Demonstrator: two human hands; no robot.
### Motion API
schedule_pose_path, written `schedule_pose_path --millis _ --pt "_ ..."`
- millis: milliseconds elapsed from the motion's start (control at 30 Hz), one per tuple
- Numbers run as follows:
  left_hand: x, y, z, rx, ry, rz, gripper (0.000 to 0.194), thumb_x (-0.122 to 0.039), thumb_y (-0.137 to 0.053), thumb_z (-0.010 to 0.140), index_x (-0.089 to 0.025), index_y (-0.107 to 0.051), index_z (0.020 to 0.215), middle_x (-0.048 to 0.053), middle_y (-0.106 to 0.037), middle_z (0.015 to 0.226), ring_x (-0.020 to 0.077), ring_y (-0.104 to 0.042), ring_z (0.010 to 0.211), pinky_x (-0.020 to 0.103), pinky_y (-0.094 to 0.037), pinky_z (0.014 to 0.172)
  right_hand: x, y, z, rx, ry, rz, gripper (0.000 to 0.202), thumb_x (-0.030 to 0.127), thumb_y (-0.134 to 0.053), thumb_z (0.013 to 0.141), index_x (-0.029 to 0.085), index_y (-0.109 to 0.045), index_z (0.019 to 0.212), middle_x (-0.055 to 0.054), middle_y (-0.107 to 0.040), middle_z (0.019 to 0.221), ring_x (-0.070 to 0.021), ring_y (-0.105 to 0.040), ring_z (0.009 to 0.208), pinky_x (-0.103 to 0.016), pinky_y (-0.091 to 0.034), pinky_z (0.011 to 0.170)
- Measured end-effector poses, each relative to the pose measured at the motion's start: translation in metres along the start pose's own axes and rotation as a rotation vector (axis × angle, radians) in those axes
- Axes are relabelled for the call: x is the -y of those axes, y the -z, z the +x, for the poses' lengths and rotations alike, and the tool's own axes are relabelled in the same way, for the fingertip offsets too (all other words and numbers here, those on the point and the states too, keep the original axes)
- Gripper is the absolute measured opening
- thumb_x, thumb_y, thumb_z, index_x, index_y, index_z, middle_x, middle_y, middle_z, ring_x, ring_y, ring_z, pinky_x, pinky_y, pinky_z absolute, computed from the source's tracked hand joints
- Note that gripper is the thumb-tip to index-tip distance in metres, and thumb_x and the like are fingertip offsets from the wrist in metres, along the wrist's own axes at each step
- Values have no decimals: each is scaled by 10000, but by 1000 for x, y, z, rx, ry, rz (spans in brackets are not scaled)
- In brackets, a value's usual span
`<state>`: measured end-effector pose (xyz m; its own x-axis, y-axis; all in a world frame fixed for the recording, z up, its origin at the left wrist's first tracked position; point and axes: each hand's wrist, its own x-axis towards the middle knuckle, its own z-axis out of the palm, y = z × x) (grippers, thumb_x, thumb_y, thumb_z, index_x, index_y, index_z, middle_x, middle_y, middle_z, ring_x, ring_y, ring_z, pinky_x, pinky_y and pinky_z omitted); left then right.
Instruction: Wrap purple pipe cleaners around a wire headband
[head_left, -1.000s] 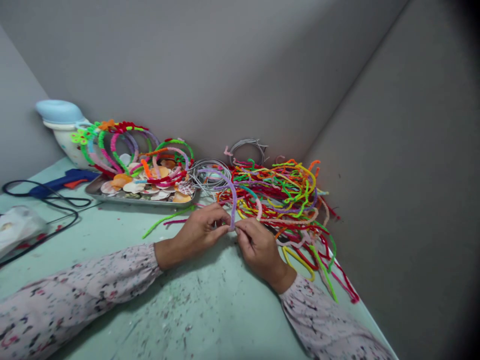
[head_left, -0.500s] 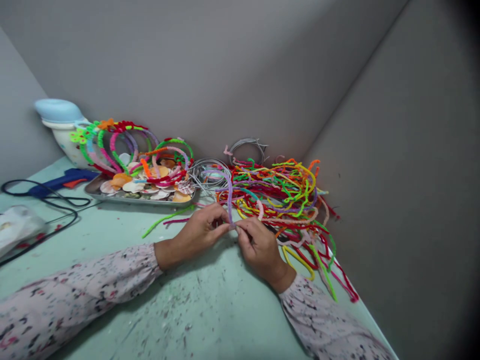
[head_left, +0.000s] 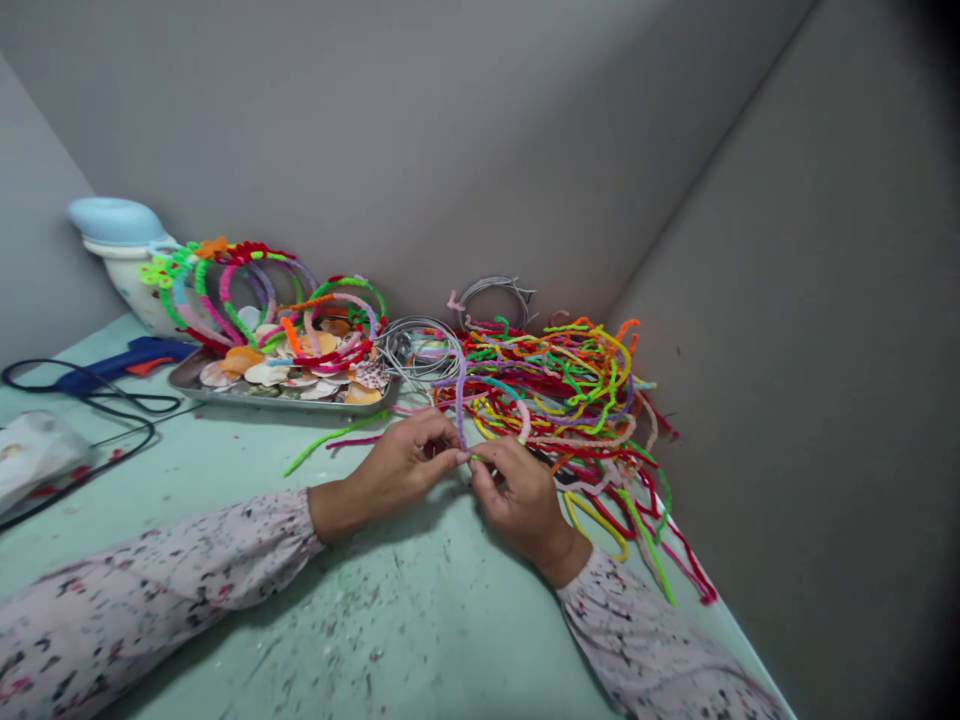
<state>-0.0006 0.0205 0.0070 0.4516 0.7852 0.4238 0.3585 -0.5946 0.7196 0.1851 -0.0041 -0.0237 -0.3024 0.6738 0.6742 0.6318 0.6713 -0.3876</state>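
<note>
My left hand pinches the lower end of a fuzzy purple strip, which rises and bends back toward the wire coil. Close against it, my right hand has thumb and forefinger pressed together at the same end. A bit of green shows at its fingertips. A pink and teal fuzzy piece curves up behind my right fingers; whether it joins the purple strip cannot be made out. Beyond my hands lies a tangled pile of colourful fuzzy stems.
A metal tray holds seashells and fuzzy headbands. Coiled grey wire stands beside it. Farther left are a blue glue gun with a black cable, a white plastic bag and a white container with a blue lid.
My right fingertips have shifted slightly left toward my left ones, and green now shows between them. The pink and teal piece has moved slightly right.
</note>
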Motion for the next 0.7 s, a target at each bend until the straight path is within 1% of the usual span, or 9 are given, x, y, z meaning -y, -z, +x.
schedule_pose_path --millis 367,700 --pt "-2 0 1 -2 8 -20 157 -254 -558 870 -145 -609 769 2 -588 757 127 -511 740 263 -396 711 1 0 0 -33 39 -49 100 164 -529 868 179 -602 934 -48 -661 834 -156 -627 774 -273 -515 715" --pt "-5 0 0 2 38 -5 151 -227 -548 862 -147 -603 746 -6 -576 736 125 -510 724 258 -387 682 3 2 1 -7 101 -106 90 160 -531 872 175 -608 917 -58 -667 834 -158 -643 793 -264 -524 710"
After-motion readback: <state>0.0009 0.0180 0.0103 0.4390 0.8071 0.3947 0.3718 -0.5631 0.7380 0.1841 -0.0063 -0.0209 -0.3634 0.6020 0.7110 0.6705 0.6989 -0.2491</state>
